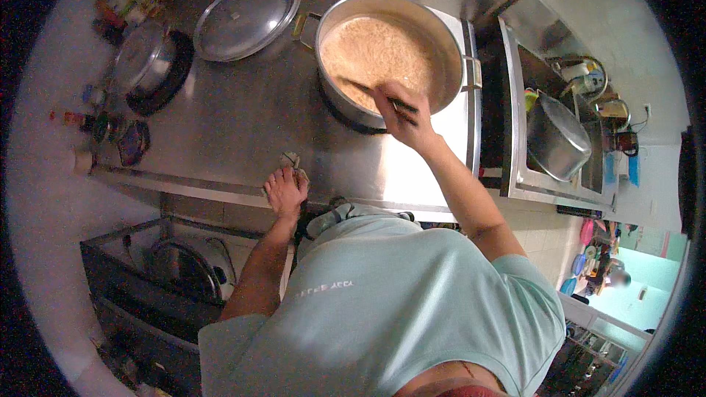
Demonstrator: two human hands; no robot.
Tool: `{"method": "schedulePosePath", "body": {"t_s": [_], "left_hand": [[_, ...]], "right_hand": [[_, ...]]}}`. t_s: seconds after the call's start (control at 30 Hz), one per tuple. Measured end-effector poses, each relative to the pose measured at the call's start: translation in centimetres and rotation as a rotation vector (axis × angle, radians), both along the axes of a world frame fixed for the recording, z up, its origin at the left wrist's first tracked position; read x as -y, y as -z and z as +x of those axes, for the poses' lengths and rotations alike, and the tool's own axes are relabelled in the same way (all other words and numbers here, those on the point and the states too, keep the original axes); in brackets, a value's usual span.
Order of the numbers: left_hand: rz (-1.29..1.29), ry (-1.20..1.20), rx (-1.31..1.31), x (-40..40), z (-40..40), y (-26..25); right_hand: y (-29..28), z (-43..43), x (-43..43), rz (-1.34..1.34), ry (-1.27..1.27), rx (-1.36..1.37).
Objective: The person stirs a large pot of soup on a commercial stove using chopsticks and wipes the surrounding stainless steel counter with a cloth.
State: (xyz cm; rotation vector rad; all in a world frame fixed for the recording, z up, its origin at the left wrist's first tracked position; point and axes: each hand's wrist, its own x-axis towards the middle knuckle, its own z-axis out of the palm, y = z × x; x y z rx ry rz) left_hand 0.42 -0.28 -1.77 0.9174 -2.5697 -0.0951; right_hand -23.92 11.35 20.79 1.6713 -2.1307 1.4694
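A large metal pot (pixel 342 103) stands on the steel counter, holding pale brown, grainy-looking food (pixel 380 38). My right hand (pixel 405 113) is above the pot's near rim, closed around the dark handle of a stirring utensil (pixel 356 84). The utensil's far end dips into the food, so its shape is hidden. Near the counter's front edge, my left hand (pixel 285 190) lies over a crumpled cloth (pixel 290 160), fingers curled on it.
Left of the pot lies a round metal lid (pixel 248 19). A lidded pan (pixel 144 63) and several small containers stand farther left. On the right, a sink (pixel 510 121) holds a big metal pot (pixel 557 135). Another person (pixel 619 278) is far off at the right.
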Motion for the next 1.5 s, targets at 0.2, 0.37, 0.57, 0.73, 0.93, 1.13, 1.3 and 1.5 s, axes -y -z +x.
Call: {"method": "schedulePosePath", "body": {"t_s": [0.2, 0.37, 0.57, 0.73, 0.93, 1.13, 1.3, 1.5], "left_hand": [[0.109, -0.012, 0.097, 0.1, 0.1, -0.8], [0.131, -0.025, 0.081, -0.2, 0.0, 0.0], [0.09, -0.015, 0.071, -0.1, 0.0, -0.8], [0.098, -0.023, 0.05, -0.2, -0.1, -0.6], [0.08, -0.032, 0.061, -0.1, 0.1, 0.3], [0.038, -0.002, 0.003, 0.3, -0.3, -0.6], [0.076, -0.008, 0.055, 0.1, -0.3, -1.3], [0.098, -0.028, 0.018, -0.2, -0.1, -0.4]], "right_hand": [[2.9, -10.3, -1.1, 0.046, 0.287, 0.135], [-0.7, -6.4, -4.8, 0.187, 0.318, -0.181], [1.0, -4.6, -1.2, 0.122, 0.125, 0.243], [1.3, -9.7, -3.7, 0.11, 0.366, 0.09], [-6.5, -3.3, -5.9, 0.496, 0.502, 0.233], [-4.4, -4.8, -1.7, -0.06, 0.244, 0.784], [-1.2, -8.5, -4.0, -0.088, 0.407, 0.366], [-3.5, -1.5, -5.9, 0.04, 0.24, 0.55]]}}
